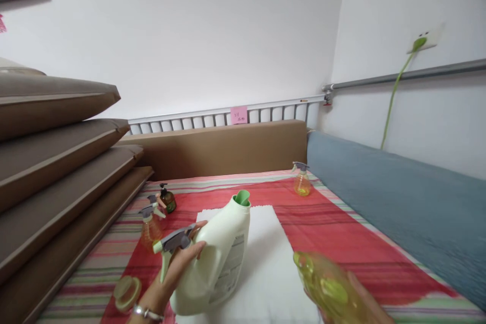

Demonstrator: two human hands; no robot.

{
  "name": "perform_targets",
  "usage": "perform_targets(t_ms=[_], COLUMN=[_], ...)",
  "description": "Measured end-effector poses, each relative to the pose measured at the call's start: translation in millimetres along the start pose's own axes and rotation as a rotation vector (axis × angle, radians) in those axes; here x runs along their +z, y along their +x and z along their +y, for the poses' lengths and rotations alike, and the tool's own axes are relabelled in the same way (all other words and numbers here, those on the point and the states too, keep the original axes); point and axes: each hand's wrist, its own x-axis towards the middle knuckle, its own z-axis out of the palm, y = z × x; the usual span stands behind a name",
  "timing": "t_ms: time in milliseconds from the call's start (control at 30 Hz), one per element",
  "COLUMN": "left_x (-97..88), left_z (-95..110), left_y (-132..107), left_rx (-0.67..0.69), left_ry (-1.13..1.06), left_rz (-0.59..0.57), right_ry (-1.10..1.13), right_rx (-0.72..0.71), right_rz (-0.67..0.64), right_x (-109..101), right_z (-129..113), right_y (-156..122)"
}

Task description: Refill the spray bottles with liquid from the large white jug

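1. A white wall (235, 35) is at the back, and a red striped cloth (311, 228) is spread out under the hands.
2. The left hand (184, 258) is curled tight around the side of a big white jug (228, 255). A grey spray top (178, 239) is in that hand too.
3. The jug leans to the right, with a green spout (242, 197) at its mouth.
4. The right hand (366, 298) is wrapped around a see-through yellow bottle (326, 283), tipped over and a bit blurry. It is apart from the jug.
5. A white sheet (266, 243) lies below, between the hands.
6. Left of the left hand are an orange spray bottle (150, 231) and a round tub (127, 293).
7. Past the right hand stands another spray bottle (302, 186).
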Motion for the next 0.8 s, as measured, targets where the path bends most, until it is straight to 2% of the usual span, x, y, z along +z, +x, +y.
perform_targets(t_ms=[67,133,233,333,433,567,800], left_x=[-5.9,-10.2,-11.6,-7.2,-1.5,1.8,1.9], left_z=[-1.6,-0.8,3.6,9.5,14.0,14.9,12.9], left_y=[-3.8,-5.3,-6.0,-5.9,-4.6,-2.2,-1.0], left_rx=[-0.039,-0.077,-0.094,-0.081,-0.074,-0.071,-0.088], left_ry=[-0.004,-0.022,-0.026,-0.029,0.012,0.019,0.029], left_rz=[-0.048,-0.070,-0.083,-0.110,-0.139,-0.139,-0.189], right_ry=[-0.002,-0.023,-0.105,-0.176,-0.255,-0.331,-0.486], right_rx=[-0.123,-0.207,-0.263,-0.315,-0.358,-0.385,-0.420], right_rz=[-0.014,-0.018,-0.063,-0.078,-0.061,-0.062,-0.039], right_x=[17.8,44.4,85.3,111.9,122.6,125.8,131.7], right_z=[-18.8,-34.7,-52.4,-65.8,-77.3,-90.6,-103.3], right_y=[-2.6,-10.0,-17.3,-10.7,5.0,23.6,36.8])
